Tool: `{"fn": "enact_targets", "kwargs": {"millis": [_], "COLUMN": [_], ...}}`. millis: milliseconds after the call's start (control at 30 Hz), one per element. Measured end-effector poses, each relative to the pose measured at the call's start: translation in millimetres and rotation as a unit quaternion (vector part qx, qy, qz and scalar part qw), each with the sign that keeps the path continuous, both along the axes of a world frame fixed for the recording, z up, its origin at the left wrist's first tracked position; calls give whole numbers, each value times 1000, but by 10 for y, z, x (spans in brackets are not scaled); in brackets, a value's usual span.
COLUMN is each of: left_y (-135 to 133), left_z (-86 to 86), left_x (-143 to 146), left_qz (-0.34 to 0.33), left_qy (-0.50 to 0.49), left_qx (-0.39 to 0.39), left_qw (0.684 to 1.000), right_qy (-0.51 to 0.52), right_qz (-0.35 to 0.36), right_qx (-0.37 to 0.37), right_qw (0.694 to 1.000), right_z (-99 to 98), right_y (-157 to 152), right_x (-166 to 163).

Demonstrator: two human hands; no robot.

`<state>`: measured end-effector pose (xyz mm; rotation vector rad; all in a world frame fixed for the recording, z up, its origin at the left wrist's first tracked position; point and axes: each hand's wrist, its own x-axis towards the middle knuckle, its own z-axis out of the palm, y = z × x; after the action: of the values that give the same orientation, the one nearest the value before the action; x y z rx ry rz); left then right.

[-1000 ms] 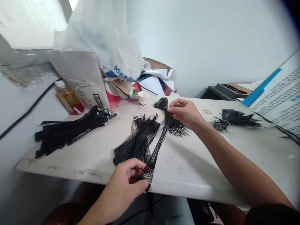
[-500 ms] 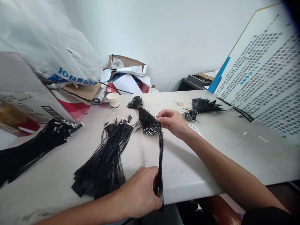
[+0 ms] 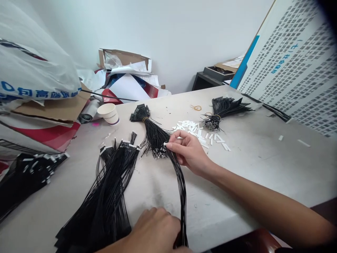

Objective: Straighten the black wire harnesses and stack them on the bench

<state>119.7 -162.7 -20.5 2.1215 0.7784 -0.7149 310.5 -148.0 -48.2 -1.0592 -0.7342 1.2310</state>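
My right hand (image 3: 188, 151) pinches a small white connector (image 3: 165, 144) at the upper end of several long black wires (image 3: 181, 186). The wires hang in a loose bundle down past the table's front edge. At the bottom, my left hand (image 3: 156, 226) is closed around their lower part; its fingertips are mostly hidden. Just behind the pinched connector lies a banded bundle of black wires (image 3: 154, 135) with bare metal ends. To the left of my hands is a pile of black wires (image 3: 113, 186) with white connectors on the far ends.
Loose white connectors (image 3: 191, 128) lie scattered beyond my right hand. A second banded wire bundle (image 3: 223, 109) and a rubber band (image 3: 196, 108) are farther back. More wires (image 3: 31, 175) lie at far left. A paper cup (image 3: 108, 114), boxes (image 3: 123, 56) and a printed board (image 3: 292, 63) edge the table.
My view has moved closer and turned slightly right. My right hand still pinches the connector, now slightly lower and left. The left hand has sunk toward the bottom edge.
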Motion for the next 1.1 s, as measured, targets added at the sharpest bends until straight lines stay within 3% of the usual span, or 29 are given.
{"fn": "enact_targets", "kwargs": {"millis": [133,267,333,467,600,767,967,1100], "left_y": [80,172,250,433,527,557,716,922], "left_z": [67,135,149,214,274,225,237,278], "left_x": [-25,-100,-124,-104,-71,-119,-232,-375], "left_qz": [17,113,183,300,369,458,521,550], "left_qy": [-22,-85,-135,-259,-331,-373,-430,-472], "left_qx": [-58,-86,-123,-209,-206,-175,-114,-71], "left_qw": [998,986,966,894,844,788,728,685], "right_qy": [25,65,71,61,44,35,55,61], "right_qz": [35,90,115,155,163,175,340,377], "right_qx": [5,18,26,39,39,-5,-81,-124], "right_qw": [999,994,990,985,985,984,935,916], "right_z": [4,-4,-20,-49,-52,-26,-25,-69], "right_y": [-40,-90,-111,-142,-172,-228,-324,-378], "right_x": [-59,-122,-139,-150,-174,-255,-336,-353]}}
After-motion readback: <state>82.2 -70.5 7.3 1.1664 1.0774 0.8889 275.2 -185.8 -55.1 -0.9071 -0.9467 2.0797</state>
